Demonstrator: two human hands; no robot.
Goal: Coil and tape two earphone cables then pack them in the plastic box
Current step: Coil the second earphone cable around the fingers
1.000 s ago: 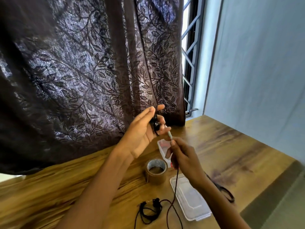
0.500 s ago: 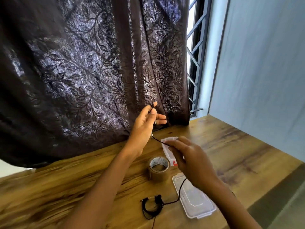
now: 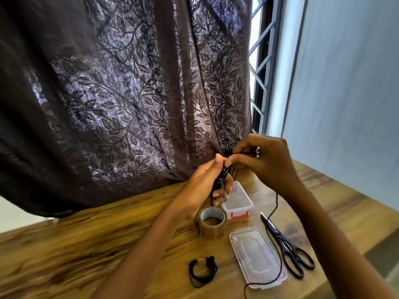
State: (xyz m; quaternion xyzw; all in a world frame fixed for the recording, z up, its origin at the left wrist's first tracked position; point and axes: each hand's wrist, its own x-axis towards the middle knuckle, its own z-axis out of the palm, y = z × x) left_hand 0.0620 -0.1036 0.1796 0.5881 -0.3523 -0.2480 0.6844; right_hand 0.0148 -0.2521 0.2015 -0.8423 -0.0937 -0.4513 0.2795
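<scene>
My left hand [image 3: 207,184] is raised above the table and grips loops of a black earphone cable [image 3: 222,178] wound around its fingers. My right hand [image 3: 265,160] pinches the same cable just above the left fingertips; the loose end [image 3: 278,244] hangs down past the right wrist and trails over the box lid. A second black earphone [image 3: 203,270] lies coiled on the table near the front. The clear plastic box [image 3: 239,201] with a red latch stands open beyond the brown tape roll [image 3: 212,222]. Its clear lid [image 3: 257,255] lies flat in front.
Black scissors [image 3: 287,244] lie right of the lid. A dark leaf-patterned curtain [image 3: 129,93] hangs right behind the hands. A window grille [image 3: 261,67] and a pale wall [image 3: 345,83] are at the right. The wooden table's [image 3: 86,244] right edge is near the scissors.
My right hand rose from low over the box to meet the left fingertips, bringing the cable up. The left hand holds more wound cable. The view shifted, so the scissors show fully.
</scene>
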